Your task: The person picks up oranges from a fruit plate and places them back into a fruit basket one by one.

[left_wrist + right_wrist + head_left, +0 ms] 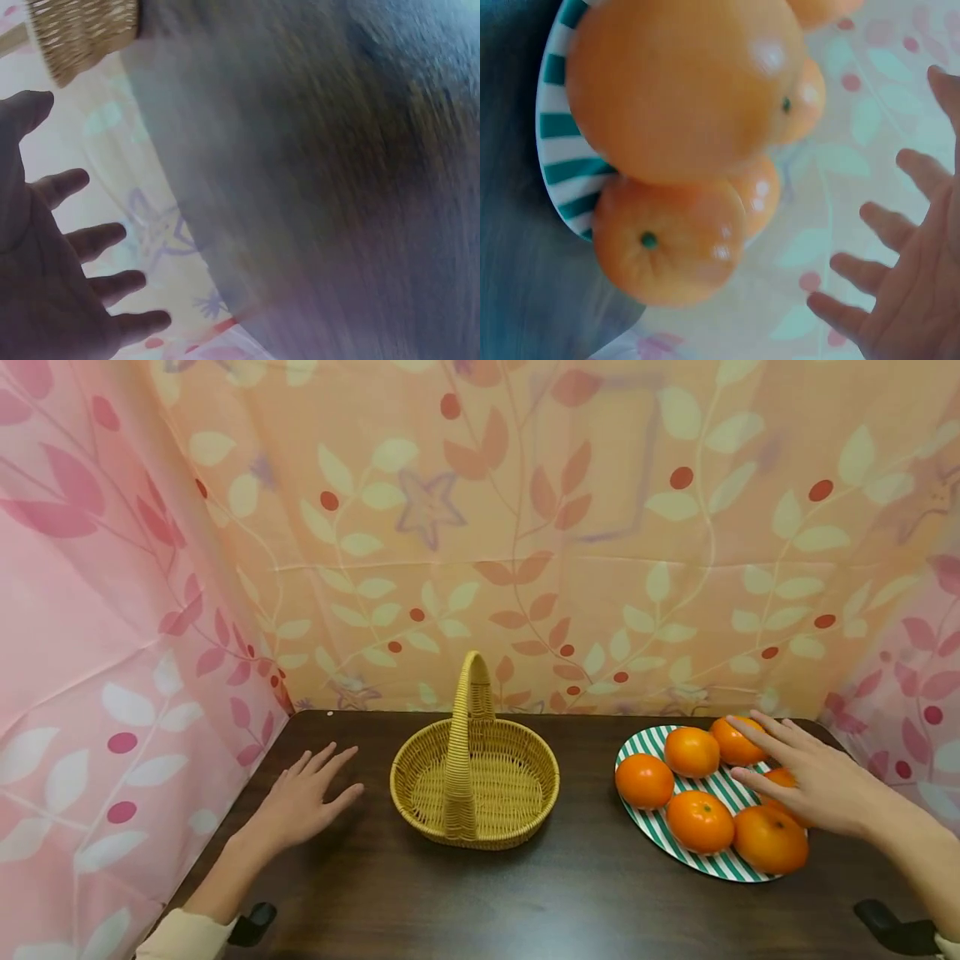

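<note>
A yellow woven basket (480, 835) with a tall arched handle stands upright near the middle of the table, nothing inside it. To its left my left hand (300, 802) is spread over the table, fingers extended and holding nothing. On the right lies a plate (654, 837) with green and white stripes, bearing several oranges (700, 822). Above the plate's right side my right hand (817, 777) reaches with straight, parted fingers, partly covering one orange. In the right wrist view, this hand (915, 277) grips nothing beside the oranges (667, 244).
The dark wooden table (480, 910) ends at a floral curtain (525, 568) at the back, with pink floral cloth (82, 677) along the left and more on the right. Black straps (253, 925) sit at both wrists.
</note>
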The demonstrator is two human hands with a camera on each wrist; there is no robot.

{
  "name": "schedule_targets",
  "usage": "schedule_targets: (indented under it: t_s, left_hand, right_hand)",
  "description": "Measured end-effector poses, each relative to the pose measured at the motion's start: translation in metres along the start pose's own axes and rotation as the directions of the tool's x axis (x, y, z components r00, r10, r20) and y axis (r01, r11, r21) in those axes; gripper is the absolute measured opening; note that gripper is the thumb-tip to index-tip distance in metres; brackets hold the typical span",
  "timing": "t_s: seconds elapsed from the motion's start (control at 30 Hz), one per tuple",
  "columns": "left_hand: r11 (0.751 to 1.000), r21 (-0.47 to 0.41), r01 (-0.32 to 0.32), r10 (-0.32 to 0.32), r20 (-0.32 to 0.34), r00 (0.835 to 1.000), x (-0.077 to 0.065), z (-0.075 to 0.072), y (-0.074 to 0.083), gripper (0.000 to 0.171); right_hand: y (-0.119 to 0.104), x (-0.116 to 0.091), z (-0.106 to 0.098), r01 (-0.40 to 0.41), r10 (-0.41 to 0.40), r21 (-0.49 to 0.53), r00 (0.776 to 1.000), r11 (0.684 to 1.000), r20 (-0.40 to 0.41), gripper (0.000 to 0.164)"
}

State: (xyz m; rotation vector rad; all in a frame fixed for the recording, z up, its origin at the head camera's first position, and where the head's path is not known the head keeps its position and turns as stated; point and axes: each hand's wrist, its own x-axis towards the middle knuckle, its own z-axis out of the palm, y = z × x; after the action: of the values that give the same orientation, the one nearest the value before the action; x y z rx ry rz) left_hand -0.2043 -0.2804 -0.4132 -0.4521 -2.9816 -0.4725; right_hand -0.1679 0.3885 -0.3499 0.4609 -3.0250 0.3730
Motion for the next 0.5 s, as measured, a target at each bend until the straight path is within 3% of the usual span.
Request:
schedule_targets:
  t_s: [0.2,0.33,0.43,0.5]
  left_hand:
    - [0.976,-0.193,-0.105,0.102,-0.025,0.995,-0.001,-0.011,-0.001,0.062]
    - [0.945,-0.317,-0.074,0.081,0.008,0.997,0.001,-0.016,-0.001,0.058]
    - [0.903,-0.427,-0.038,0.059,0.037,0.998,0.003,-0.013,-0.001,0.055]
    - [0.855,-0.518,-0.021,0.057,0.055,0.997,0.005,-0.007,-0.002,0.054]
  right_hand:
    - [0.009,-0.009,-0.012,-0.007,0.01,0.147,1.0,0.989,-0.022,0.077]
    - [0.014,-0.015,-0.015,-0.046,0.053,0.172,0.998,0.984,-0.038,0.074]
    - [0.019,-0.019,-0.014,-0.07,0.08,0.184,0.995,0.98,-0.052,0.067]
    - [0.024,-0.023,-0.01,-0.065,0.08,0.205,0.994,0.977,-0.069,0.062]
